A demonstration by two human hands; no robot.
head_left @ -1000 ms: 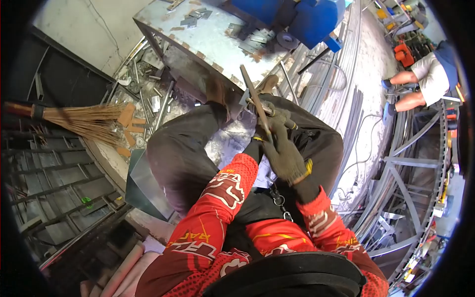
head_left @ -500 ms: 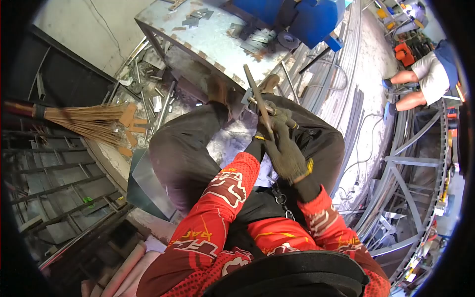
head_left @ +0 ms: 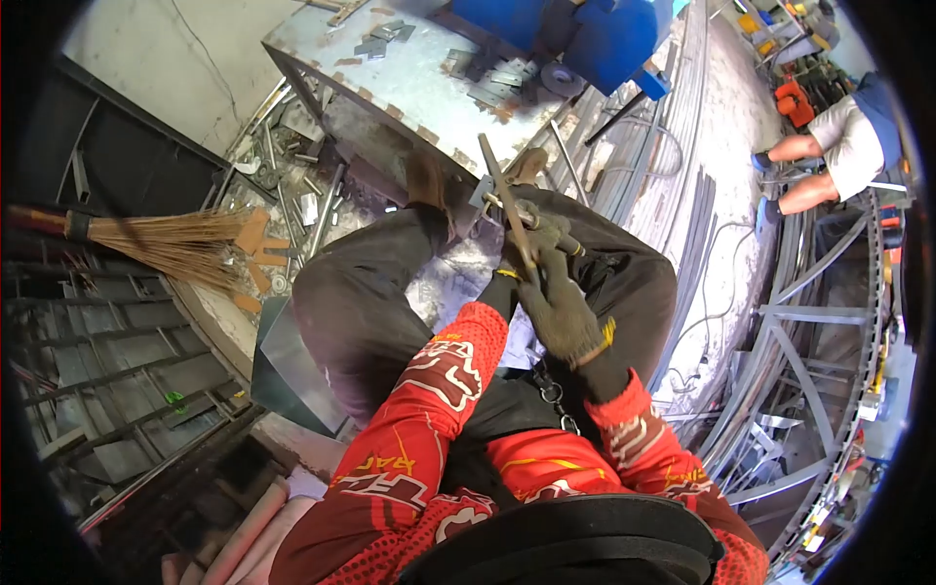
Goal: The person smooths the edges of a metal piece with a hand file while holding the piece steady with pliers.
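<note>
Both my hands wear dark knit gloves with yellow trim and meet above my lap. In my right hand (head_left: 565,314), closed, is the lower end of a long, flat, brownish file (head_left: 505,200), which points away from me. My left hand (head_left: 548,232) lies beyond and partly under the file, its fingers closed. A small grey metal plate (head_left: 481,191) with a hole sticks out from the left hand, next to the file. The overlapping gloves and the file hide part of the left hand's grip.
Ahead stands a metal-topped table (head_left: 390,78) with small plates and a blue machine (head_left: 614,44). A broom (head_left: 166,239) and metal offcuts lie to the left. Long metal bars (head_left: 682,185) run along the floor at right, near a metal frame (head_left: 809,322). Another person (head_left: 848,136) is at far right.
The file has drawn back very slightly toward me across the plate. My hands keep nearly the same place and grip, and the view has shifted a little.
</note>
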